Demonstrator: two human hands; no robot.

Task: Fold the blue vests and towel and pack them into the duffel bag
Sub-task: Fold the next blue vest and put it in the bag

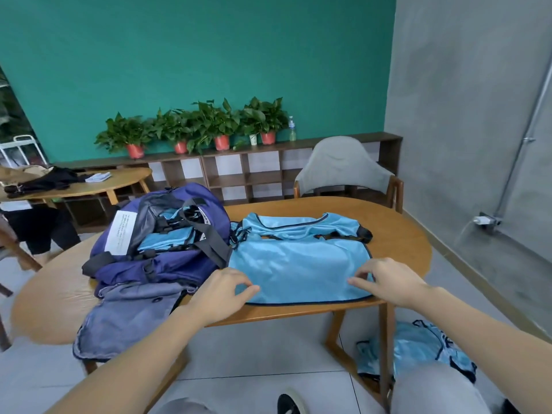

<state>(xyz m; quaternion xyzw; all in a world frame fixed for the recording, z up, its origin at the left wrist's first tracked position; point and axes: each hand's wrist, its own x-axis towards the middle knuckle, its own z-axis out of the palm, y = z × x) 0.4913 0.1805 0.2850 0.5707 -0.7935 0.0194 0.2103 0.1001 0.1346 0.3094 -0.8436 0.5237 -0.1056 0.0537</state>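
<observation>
Vest (298, 264) flat on table (397, 234); left hand (221, 291) and right hand (388, 282) pinch its near hem. Risk: slippery fabric slides, fold skews.

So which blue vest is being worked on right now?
The blue vest spread flat on the table; both hands pinch its near hem. Others sit in the duffel bag or on the person's lap.

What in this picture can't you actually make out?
Head view only:
- Inside the bag: straps and its flap hide how many vests are packed.
- White label: print too small to read.
- Vests on the floor: table leg and a knee cover them; count unclear.
- Towel: none recognisable.
- Person at the left edge: cut off.
</observation>
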